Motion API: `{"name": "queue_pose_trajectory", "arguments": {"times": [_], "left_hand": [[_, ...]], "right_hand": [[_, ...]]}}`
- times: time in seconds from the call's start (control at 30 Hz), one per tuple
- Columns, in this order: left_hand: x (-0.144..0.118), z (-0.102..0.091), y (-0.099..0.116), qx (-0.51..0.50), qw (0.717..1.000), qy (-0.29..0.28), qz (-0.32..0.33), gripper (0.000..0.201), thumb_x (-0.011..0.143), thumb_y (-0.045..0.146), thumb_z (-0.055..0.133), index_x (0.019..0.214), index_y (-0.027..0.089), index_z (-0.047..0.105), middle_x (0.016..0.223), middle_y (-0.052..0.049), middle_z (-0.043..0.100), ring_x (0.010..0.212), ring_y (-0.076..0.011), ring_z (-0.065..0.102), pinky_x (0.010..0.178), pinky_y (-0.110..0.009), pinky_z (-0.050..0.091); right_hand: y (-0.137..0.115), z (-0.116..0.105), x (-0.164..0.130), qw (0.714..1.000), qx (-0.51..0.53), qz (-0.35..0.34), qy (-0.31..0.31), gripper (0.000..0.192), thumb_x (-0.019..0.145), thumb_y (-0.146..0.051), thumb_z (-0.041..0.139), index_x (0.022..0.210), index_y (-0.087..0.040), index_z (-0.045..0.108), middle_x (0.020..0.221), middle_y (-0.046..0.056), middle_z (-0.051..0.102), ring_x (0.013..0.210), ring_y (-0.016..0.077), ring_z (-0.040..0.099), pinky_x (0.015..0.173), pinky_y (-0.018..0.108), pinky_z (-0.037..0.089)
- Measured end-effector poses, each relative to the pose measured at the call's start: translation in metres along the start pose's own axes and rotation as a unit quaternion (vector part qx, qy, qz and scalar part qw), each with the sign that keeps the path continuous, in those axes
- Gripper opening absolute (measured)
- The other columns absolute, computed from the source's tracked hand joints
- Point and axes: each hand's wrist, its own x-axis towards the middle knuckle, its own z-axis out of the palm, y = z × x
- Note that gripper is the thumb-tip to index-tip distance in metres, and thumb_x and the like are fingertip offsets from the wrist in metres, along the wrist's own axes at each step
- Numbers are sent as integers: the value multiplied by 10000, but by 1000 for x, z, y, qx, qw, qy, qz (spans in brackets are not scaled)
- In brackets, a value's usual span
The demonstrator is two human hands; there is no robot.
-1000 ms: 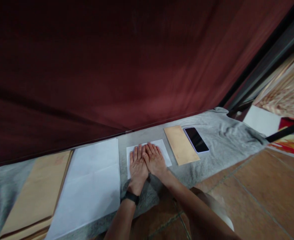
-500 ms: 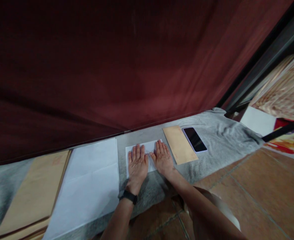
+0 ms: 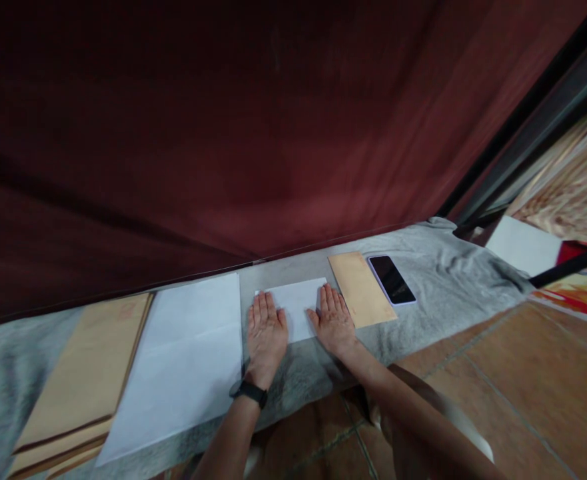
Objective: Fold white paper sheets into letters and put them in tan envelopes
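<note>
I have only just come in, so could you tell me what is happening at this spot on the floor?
A person kneels over a grey cloth spread on a tiled floor, both palms pressed flat on a small folded white sheet. The left hand covers its left end and the right hand its right end, fingers spread. To the left lie a larger white sheet and a stack of brown envelopes. To the right lie a single brown envelope and a dark phone.

White folded paper [image 3: 296,305] on grey cloth [image 3: 453,280], tan envelope [image 3: 362,290], black-screened phone [image 3: 392,280], dark red curtain [image 3: 223,133].
</note>
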Motion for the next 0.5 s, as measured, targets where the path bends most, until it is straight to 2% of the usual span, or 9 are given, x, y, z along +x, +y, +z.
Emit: {"name": "queue_pose_trajectory", "arguments": {"times": [0.17,0.27,0.33,0.4,0.5], "left_hand": [[-5,-7,2,-15,1000,-1,4,576,998,267,287,1482,-34,363,1570,-239,349,1500,-281,266,1234,-458,223],[-13,-11,17,-44,997,1,68,558,1001,255,292,1519,51,340,1612,-153,311,1522,-241,204,1249,-446,204],[-19,-12,27,-65,991,-17,120,544,1005,259,300,1526,112,353,1619,-97,317,1523,-221,201,1255,-437,197],[-24,-10,35,-73,986,-38,145,533,1003,260,316,1522,151,374,1613,-73,337,1518,-219,222,1255,-447,196],[-26,-2,38,-71,986,-52,142,542,983,248,362,1521,187,382,1609,-67,348,1512,-238,246,1245,-482,215]], "right_hand": [[1,0,-1,1000,-7,-3,4,688,1028,-441,361,1516,41,312,1566,255,337,1449,338,345,1165,496,302],[2,-1,-1,1000,-3,-4,3,685,1027,-439,360,1515,40,314,1551,269,357,1445,350,351,1160,522,302],[2,-2,-1,1000,3,0,4,676,1029,-427,351,1533,19,286,1547,268,368,1442,356,356,1154,548,303],[-1,-5,-2,1000,13,-23,-4,627,1037,-379,327,1566,-52,251,1552,237,383,1447,350,354,1147,568,309],[-10,-9,-7,994,28,-103,-23,548,1042,-321,334,1579,-235,266,1557,139,419,1451,314,356,1121,568,354]]}}
